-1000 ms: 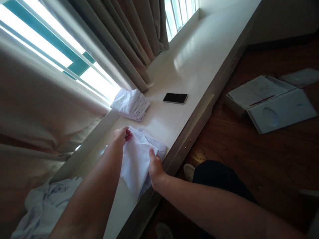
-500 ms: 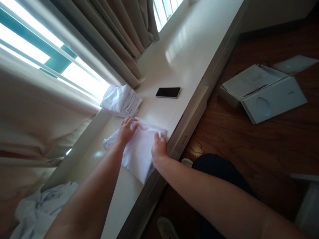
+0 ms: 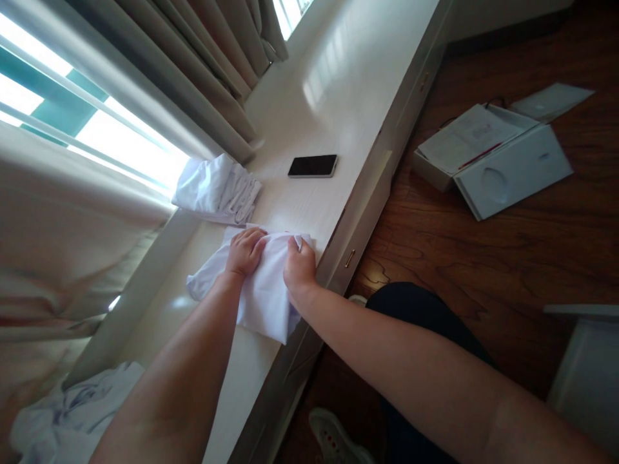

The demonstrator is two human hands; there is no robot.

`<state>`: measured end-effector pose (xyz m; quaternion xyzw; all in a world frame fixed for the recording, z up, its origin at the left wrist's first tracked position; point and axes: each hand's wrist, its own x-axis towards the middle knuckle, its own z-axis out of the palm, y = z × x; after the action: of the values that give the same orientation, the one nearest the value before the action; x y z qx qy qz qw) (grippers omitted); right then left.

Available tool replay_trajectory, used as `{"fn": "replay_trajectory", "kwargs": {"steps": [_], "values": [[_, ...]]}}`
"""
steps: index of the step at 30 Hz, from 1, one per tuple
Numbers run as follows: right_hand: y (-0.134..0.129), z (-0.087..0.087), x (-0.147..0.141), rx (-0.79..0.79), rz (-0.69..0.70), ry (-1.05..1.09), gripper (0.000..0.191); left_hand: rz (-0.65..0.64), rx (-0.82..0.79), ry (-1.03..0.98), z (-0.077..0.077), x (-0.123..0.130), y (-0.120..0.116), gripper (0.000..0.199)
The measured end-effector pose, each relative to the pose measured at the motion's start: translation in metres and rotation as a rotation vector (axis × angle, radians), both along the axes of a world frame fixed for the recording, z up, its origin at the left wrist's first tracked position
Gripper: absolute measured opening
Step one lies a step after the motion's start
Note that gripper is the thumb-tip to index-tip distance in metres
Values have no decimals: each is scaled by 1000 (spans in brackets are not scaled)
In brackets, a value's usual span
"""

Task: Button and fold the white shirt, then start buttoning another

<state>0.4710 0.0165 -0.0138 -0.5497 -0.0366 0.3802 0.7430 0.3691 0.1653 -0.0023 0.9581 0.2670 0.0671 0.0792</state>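
Observation:
A white cloth garment (image 3: 265,296), partly folded, lies near the front edge of the white ledge. My left hand (image 3: 245,251) rests on its upper left part, fingers laid over the fabric. On the right side, my right hand (image 3: 300,263) grips the garment's edge between thumb and fingers, and a small fold pokes up by the thumb. Just beyond my left hand sits a stack of folded white cloth (image 3: 217,190). A crumpled white cloth (image 3: 77,412) is at the lower left, partly behind my left forearm.
On the ledge (image 3: 338,84) a black-screened phone (image 3: 313,165) lies past the garment. Curtains (image 3: 159,71) and a window border the left side. A drawer with a handle (image 3: 351,258) is in the ledge's front. An open white box (image 3: 517,171) with papers stands on the wooden floor (image 3: 507,270).
My right hand has shifted slightly up and left with the garment's edge, drawing it closer to my left hand. The whole view has also moved a little.

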Motion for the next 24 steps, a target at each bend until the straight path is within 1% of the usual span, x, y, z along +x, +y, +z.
{"fn": "replay_trajectory", "kwargs": {"steps": [4,8,11,16,19,21,24], "values": [[14,-4,12,-29,-41,-26,35,-23,97,45,3,6,9,38],[23,-7,22,-61,-59,-33,32,-131,210,108,6,15,12,33],[24,-4,28,-113,-52,-54,31,-215,245,162,6,20,14,31],[23,5,39,-124,-30,-127,42,-300,279,244,1,25,22,30],[26,6,45,-122,-4,-197,45,-293,319,319,-1,26,24,30],[27,7,46,-141,-7,-293,46,-251,358,370,0,27,22,31],[20,16,43,-182,-20,-558,46,-139,376,448,2,28,17,30]]}}
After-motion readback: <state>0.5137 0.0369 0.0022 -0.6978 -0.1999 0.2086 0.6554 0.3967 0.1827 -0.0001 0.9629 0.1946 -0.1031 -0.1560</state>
